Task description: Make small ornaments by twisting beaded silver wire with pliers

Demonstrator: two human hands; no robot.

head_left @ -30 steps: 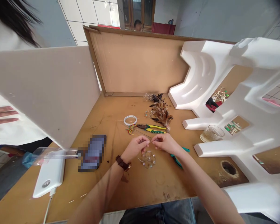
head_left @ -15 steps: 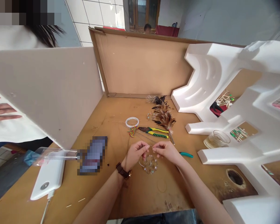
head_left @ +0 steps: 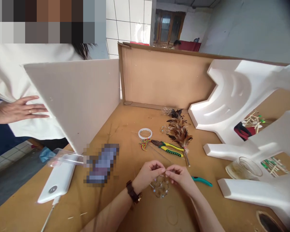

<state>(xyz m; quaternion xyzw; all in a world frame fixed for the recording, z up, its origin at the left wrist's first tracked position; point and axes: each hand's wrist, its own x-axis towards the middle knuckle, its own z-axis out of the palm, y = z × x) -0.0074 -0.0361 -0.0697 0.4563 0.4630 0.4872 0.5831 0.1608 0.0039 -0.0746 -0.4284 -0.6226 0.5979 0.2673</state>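
My left hand [head_left: 149, 176], with a brown watch on the wrist, is closed in a pinch at the top of a beaded wire ornament [head_left: 161, 195]. My right hand [head_left: 181, 178] pinches at the same spot, its fingertips touching or almost touching the left ones. Clear, shiny beads on thin wire form a round shape below the fingers. The exact bit of wire between the fingertips is too fine to make out. Just right of my right hand lies a teal handle [head_left: 203, 181], partly hidden. Ahead are yellow-green pliers [head_left: 171, 150] and a brown feather bundle [head_left: 180, 130].
A white ring [head_left: 145, 133] lies by coloured threads [head_left: 145, 145]. At left are a phone [head_left: 103, 164] and a white power bank [head_left: 59, 180] with a cable. White foam [head_left: 232, 96] and a glass jar [head_left: 244, 169] stand right. A person's hand [head_left: 21, 111] shows beyond a white panel [head_left: 87, 96].
My view has shifted, so the table scene sits lower and further right. My hands have drawn closer, fingertips now meeting above the beads. The other person's hand shows more fully.
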